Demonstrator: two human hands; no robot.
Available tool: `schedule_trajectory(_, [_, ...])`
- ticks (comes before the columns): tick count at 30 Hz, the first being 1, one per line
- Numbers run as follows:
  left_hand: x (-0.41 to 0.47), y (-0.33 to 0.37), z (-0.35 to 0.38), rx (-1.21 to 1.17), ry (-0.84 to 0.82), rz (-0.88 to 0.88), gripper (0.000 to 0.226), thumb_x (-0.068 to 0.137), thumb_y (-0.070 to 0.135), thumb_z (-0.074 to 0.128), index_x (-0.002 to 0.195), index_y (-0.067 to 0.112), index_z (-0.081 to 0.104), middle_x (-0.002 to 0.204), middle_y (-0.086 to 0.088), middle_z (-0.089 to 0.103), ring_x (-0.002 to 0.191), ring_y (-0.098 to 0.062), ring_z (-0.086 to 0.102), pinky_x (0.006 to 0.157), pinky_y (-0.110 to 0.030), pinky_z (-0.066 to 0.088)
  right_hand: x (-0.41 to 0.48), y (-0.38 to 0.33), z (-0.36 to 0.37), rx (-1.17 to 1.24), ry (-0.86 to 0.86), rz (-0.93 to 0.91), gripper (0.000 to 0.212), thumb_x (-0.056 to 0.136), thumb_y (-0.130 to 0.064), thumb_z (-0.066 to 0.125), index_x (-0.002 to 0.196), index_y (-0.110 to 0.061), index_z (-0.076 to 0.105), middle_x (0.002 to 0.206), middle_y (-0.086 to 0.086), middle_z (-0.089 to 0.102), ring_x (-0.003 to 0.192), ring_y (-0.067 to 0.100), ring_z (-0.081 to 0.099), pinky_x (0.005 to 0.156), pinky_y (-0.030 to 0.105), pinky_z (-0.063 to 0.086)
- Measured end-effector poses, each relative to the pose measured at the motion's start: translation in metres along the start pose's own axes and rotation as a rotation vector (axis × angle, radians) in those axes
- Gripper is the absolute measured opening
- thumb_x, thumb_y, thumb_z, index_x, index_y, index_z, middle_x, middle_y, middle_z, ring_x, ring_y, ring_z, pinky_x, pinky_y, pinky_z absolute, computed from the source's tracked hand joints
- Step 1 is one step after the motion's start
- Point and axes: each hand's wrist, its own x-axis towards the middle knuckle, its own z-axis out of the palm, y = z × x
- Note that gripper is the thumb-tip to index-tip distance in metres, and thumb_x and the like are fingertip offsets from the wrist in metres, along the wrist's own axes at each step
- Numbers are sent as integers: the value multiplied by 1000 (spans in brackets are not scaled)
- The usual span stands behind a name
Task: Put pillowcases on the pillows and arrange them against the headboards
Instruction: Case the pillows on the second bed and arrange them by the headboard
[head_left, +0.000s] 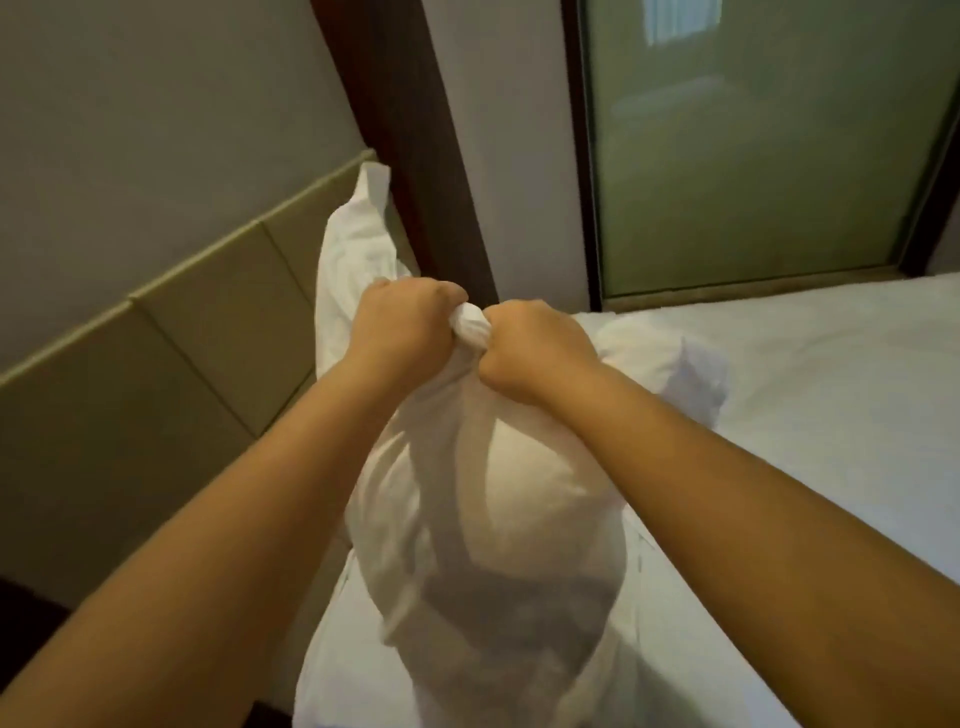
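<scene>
A pillow (514, 499) hangs inside a white pillowcase (415, 545) in front of me, above the bed. My left hand (402, 322) and my right hand (530, 348) sit side by side, both clenched on the bunched top of the pillowcase (470, 325). The pillow bulges round below my fists and the loose cloth trails down toward the mattress. A second white pillow (353, 249) leans upright against the beige padded headboard (171, 332) behind my left hand.
The white bed sheet (805, 389) spreads to the right. A dark wooden post (410, 156) and a frosted glass panel (753, 156) stand beyond the bed. More white bedding (670, 358) lies bunched behind my right hand.
</scene>
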Motion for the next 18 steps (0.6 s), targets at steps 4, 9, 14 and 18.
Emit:
schedule_trajectory(4, [-24,-54,-55,22,237,-138,8,82,16,56,74,19,53,81,-6,64,80,-32,58,70,-33,31,27,-72,-34,-241,59,-330,17,82,-23,56,97,-27,64,88,1,61,78,26,57,66,32,40])
schedule_trajectory(9, [-68,-95,-64,-55,-71,-225,27,66,31,52,90,22,42,92,2,49,85,-24,48,72,-34,32,46,-87,-26,-349,-24,-453,15,80,-21,59,91,-27,67,79,-2,55,73,24,53,66,30,39])
schedule_trajectory(14, [-108,-99,-8,-127,-599,-503,25,76,37,56,97,27,47,99,5,55,92,-22,55,74,-36,45,56,-33,35,-394,-278,-356,14,84,-23,60,95,-23,68,88,1,67,75,22,60,65,30,43])
schedule_trajectory(18, [-106,-77,21,-43,-614,-573,25,78,23,59,103,28,55,98,4,61,83,-19,52,71,-33,44,77,-14,47,-425,-205,-419,14,84,-25,60,98,-21,58,97,3,65,84,23,58,74,34,45])
